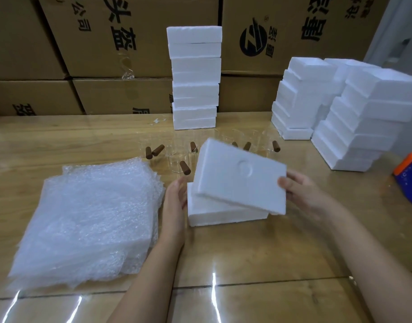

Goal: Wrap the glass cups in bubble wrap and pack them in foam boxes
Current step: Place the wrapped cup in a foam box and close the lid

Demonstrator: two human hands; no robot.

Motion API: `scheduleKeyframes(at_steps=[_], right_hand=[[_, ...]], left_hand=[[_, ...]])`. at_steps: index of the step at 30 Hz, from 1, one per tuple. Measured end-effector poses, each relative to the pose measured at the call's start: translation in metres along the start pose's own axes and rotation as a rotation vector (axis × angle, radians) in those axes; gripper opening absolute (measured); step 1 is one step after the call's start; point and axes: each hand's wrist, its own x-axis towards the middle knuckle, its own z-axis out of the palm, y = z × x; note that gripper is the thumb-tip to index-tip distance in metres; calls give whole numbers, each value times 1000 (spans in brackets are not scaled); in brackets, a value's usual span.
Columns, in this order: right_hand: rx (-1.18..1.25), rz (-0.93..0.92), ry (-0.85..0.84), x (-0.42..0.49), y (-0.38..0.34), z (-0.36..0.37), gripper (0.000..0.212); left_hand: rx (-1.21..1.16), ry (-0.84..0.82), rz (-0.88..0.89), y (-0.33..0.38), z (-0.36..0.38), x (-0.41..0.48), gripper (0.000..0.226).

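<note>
Nearest is the glossy wooden table, with both forearms reaching in over it. On its left lies a thick stack of bubble wrap sheets.

Just right of the stack is a white foam box base, flat on the table. The left hand lies against its left end with the fingers roughly straight (their tips are hidden behind the foam).

The right hand pinches the right edge of the foam lid, thumb on top and fingers under. The lid is tilted and skewed over the base, its far end raised. It bears a round embossed mark but no legible writing.

Behind the lid, and partly hidden by it, stand clear glass cups with brown stub handles, unwrapped.

Further back a tall stack of foam boxes rises at centre, with more foam stacks to the right. An orange-and-blue object sits at the right edge.

Brown cardboard cartons form the back wall. They are printed with large black Chinese characters (头盔 and 公司 seem readable) and a round black logo.
</note>
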Motion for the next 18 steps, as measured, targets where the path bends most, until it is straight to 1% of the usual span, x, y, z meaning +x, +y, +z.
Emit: scheduleKeyframes(at_steps=[2, 3, 4, 7, 8, 10, 12, 14, 18], right_hand=[[-34, 70, -23, -1, 7, 5, 49], [-58, 84, -38, -1, 8, 7, 46], [-88, 85, -56, -1, 7, 9, 43], [-156, 73, -74, 4, 1, 15, 36], [-179, 68, -61, 6, -2, 17, 32], [-205, 64, -19, 12, -3, 21, 28], [-208, 65, 30, 16, -1, 23, 25], [-199, 76, 67, 19, 2, 24, 24], [-195, 106, 82, 23, 4, 24, 25]], left_hand=[[-23, -4, 3, 0, 0, 0, 63], [-27, -26, 27, 1, 1, -1, 68], [-21, -59, 60, 4, 1, -2, 67], [48, -142, 139, 5, -1, -1, 51], [63, -143, 142, 3, -2, 0, 54], [65, -142, 129, 0, -4, 1, 70], [42, -113, 114, -2, -5, 0, 79], [22, -100, 110, -5, -6, 0, 80], [66, -110, 134, -13, -7, 3, 67]])
